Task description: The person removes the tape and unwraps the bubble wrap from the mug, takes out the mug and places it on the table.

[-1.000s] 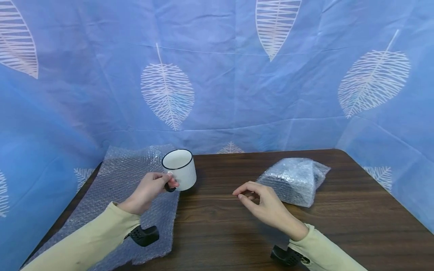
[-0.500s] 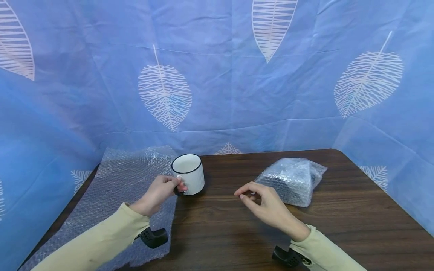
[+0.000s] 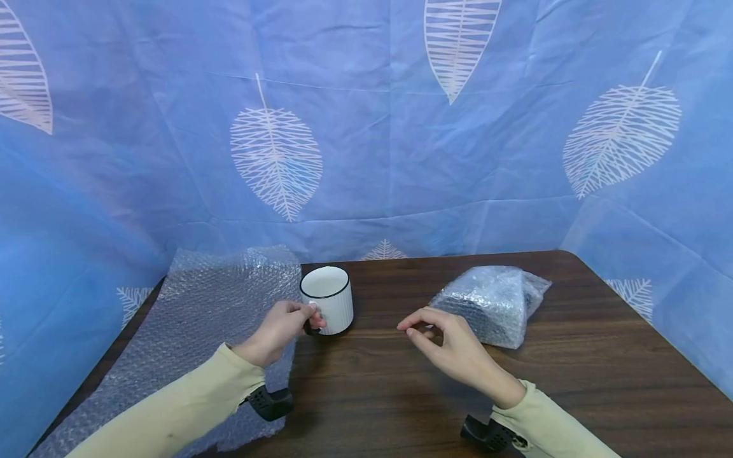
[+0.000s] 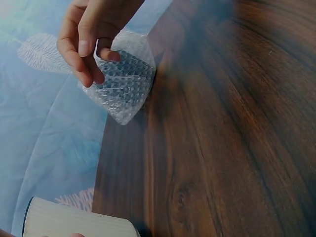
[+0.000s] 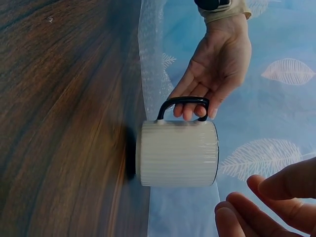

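A white ribbed mug with a dark rim and black handle is upright over the wooden table. My left hand grips that handle, fingers curled through it and thumb on top, as the right wrist view shows. Whether the mug's base touches the table I cannot tell. To the right, my right hand hovers with loosely bent fingers and holds nothing. Just behind it lies a bundle of bubble wrap, also visible in the left wrist view; what it contains is hidden.
A large flat sheet of bubble wrap covers the table's left side, partly beneath my left arm. Behind the dark wooden table hangs a blue cloth with white leaf prints.
My left hand has carried the mug right and a little toward me, off from over the bubble wrap sheet. My right hand has stayed nearly still.
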The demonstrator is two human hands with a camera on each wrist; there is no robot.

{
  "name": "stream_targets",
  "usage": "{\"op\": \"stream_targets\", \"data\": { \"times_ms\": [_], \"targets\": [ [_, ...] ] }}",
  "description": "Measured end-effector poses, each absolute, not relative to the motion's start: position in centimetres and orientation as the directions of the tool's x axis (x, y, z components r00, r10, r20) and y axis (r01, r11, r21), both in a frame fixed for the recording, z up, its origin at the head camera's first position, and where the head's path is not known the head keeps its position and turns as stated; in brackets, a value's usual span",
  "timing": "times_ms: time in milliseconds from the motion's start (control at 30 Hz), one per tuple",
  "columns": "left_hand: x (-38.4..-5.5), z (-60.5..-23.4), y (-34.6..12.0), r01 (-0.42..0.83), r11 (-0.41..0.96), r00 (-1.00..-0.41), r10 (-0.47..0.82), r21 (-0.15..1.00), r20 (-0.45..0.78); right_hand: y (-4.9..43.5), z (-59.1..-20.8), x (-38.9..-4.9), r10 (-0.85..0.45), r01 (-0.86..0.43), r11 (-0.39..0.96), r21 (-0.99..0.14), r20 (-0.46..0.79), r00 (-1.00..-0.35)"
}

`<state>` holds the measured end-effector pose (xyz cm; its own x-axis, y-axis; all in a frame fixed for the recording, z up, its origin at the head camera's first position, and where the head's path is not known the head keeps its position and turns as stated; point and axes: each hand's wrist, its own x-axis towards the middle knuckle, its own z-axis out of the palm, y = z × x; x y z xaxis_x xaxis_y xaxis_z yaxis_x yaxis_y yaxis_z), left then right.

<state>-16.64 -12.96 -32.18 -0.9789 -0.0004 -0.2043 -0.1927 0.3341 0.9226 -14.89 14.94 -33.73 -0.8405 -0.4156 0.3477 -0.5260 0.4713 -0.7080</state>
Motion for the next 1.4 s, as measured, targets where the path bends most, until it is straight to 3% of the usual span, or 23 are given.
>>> {"op": "stream_targets", "data": {
  "times_ms": [833, 1000, 1200, 1400],
  "targets": [
    [-16.3, -33.6, -12.2, -0.136, 0.436, -0.986, 0.024, 0.89, -0.163, 17.8, -33.4, -14.5, -0.345, -0.504, 0.53, -0.682, 0.37, -0.863],
    [-16.1, -33.6, -12.5, -0.083, 0.514, -0.993, 0.026, 0.854, -0.112, 19.0, -32.9, -14.6, -0.288, -0.515, 0.596, -0.617, 0.434, -0.854],
    [-16.1, -32.9, -13.3, -0.02, 0.684, -0.998, 0.033, 0.729, -0.059, 20.9, -32.7, -14.6, -0.262, -0.533, 0.671, -0.515, 0.508, -0.821],
    [-15.9, -31.7, -13.4, 0.059, 0.743, -0.998, 0.033, 0.666, 0.052, 22.2, -33.0, -15.1, -0.265, -0.56, 0.716, -0.416, 0.58, -0.77]
  ]
}}
